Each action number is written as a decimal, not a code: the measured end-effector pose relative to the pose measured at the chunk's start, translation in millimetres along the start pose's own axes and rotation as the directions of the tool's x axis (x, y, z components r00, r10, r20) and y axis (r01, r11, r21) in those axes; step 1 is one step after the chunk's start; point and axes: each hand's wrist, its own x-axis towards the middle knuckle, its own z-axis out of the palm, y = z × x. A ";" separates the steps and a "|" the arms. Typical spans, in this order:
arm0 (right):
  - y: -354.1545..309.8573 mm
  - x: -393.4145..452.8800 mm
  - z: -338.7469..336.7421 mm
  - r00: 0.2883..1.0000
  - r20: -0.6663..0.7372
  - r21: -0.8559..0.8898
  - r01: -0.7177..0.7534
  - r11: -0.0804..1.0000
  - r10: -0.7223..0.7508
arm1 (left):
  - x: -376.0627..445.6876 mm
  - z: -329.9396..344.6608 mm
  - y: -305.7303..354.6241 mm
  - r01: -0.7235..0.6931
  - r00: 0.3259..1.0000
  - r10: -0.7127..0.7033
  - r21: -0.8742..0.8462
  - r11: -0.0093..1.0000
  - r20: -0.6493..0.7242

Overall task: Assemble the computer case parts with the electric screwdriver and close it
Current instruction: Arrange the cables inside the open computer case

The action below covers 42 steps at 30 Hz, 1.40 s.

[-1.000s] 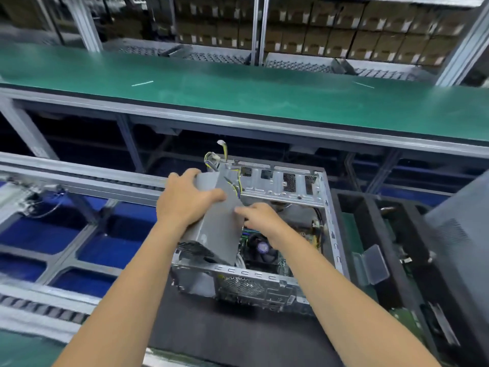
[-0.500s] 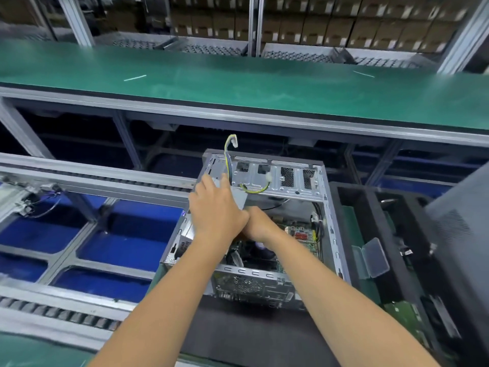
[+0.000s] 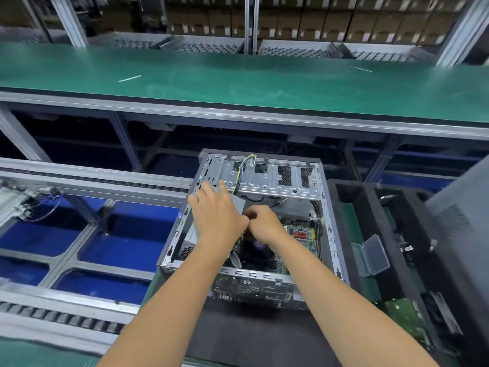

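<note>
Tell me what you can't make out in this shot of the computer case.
Head view only:
- Power supply: mostly covered by the left hand, so whether it is seated is unknown.
- Right hand: fingers curl behind the left hand; what they pinch, if anything, is hidden.
- Fan: shadowed under both wrists.
- Electric screwdriver: not in view.
- Gray panel: cut off by the right edge.

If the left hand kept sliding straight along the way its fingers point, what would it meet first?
Probably the far perforated metal wall of the open grey computer case; the left hand lies flat on the grey power supply box, though depth is unclear.
</note>
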 end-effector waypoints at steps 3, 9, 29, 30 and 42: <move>0.5 1.9 0.3 1.000 0.015 0.000 0.000 1.000 0.000 | 1.6 4.4 -0.8 0.016 1.000 -0.016 0.003 1.000 0.019; -0.8 5.4 9.7 0.998 0.058 0.092 -0.017 0.996 0.012 | 5.9 11.7 -12.4 0.051 0.997 -0.051 0.008 0.999 0.057; -5.6 19.2 23.4 0.997 0.078 0.253 -0.044 0.966 0.025 | 11.7 29.6 -18.8 -0.245 0.968 0.249 -0.104 0.964 0.025; -6.3 19.5 23.9 0.996 0.088 0.252 -0.046 0.967 0.025 | 13.8 33.4 -21.7 -0.273 0.959 0.281 -0.150 0.950 0.042; -16.2 35.6 37.9 0.983 0.182 0.087 -0.022 0.996 0.006 | 18.5 56.8 -32.7 -0.307 0.943 0.334 -0.352 0.884 0.015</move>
